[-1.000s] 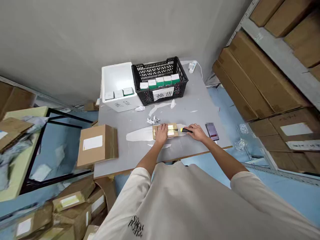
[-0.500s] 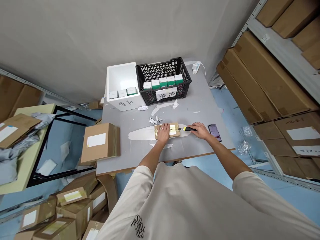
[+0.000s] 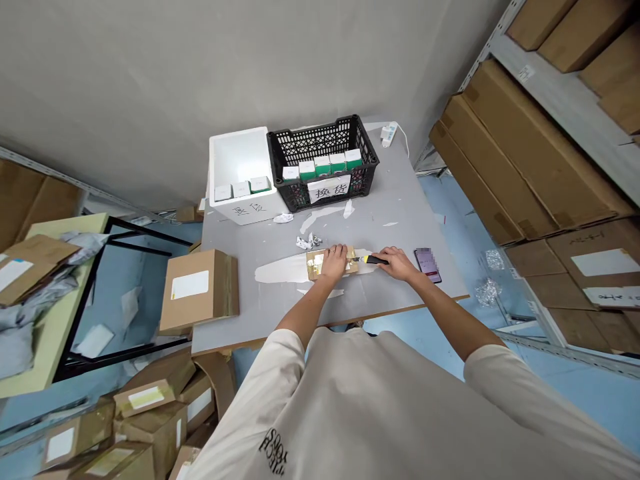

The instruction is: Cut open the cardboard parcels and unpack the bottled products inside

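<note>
A small cardboard box [image 3: 315, 267] with clear tape and a white label lies on the grey table. Across its top rests my left hand [image 3: 335, 261], fingers curling toward the far side and holding it down. My right hand [image 3: 397, 262] is closed around a black-and-yellow utility knife [image 3: 376, 259]. The knife points left, its tip at the right part of the box top, close to my left fingers. Whether the blade has gone into the tape is too small to tell.
Behind stand a white foam box [image 3: 240, 141] and a black crate [image 3: 367, 175], both with small white-and-green boxes inside. Crumpled paper [image 3: 309, 241] lies beyond the box. A phone [image 3: 428, 265] is at right, a larger carton [image 3: 193, 307] at the left edge.
My left hand has slid right along the box, uncovering its left part. The utility knife and my right hand have shifted only slightly.
</note>
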`<state>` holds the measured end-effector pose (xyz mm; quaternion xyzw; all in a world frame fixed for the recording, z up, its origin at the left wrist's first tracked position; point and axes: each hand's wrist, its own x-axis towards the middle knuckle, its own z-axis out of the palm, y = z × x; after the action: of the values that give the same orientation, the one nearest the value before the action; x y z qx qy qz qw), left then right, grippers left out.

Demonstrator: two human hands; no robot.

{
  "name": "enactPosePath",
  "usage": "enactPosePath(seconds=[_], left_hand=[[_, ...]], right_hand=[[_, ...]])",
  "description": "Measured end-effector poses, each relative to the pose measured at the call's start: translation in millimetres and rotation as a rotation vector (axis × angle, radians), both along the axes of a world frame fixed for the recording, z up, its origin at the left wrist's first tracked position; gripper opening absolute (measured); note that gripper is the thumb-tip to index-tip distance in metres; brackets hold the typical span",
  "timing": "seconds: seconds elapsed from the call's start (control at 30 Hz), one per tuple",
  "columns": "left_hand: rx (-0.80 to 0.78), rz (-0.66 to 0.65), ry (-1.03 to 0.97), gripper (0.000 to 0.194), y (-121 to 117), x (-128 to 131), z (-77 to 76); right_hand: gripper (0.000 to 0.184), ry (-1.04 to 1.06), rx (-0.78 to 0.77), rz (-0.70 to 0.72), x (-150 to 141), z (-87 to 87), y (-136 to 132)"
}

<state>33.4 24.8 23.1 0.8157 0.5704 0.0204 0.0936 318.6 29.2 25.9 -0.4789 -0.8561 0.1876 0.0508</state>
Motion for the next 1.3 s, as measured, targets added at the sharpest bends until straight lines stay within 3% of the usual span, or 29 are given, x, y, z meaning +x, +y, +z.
enactPosePath(seconds=[0.3,0.4,0.5,0.67,0.93,1.13,1.3], left_hand=[[0.063,0.037,-0.027,0.056,-11,4,-13.6],[0.057,0.037,-0.02,0.055,-11,3,-12.9],[0.048,0.038,-0.027,0.054,-12,2,-12.5],[0.03,0.062,-0.07,0.054,-12,3,-7.2],[-0.039,0.048,-0.082,0.062,-25,-13,9.7],[-0.051,0.027,-0.065,0.063,-51,-37,5.5],[-0.036,0.032,-0.063,0.055,-65,-41,4.3]], right_hand=[[0.047,-0.031,0.041,0.002,-12,-0.3,-4],[0.046,-0.017,0.08,-0.027,-4,2.6,3],[0.05,0.026,0.129,-0.164,12,10.9,16],[0.053,0.059,0.055,-0.159,22,16.3,29],[0.048,0.223,-0.056,-0.328,-25,-12.9,7],[0.046,0.321,-0.081,-0.318,-61,-7.3,3],[0.043,0.381,-0.065,-0.297,-88,-6.0,10]])
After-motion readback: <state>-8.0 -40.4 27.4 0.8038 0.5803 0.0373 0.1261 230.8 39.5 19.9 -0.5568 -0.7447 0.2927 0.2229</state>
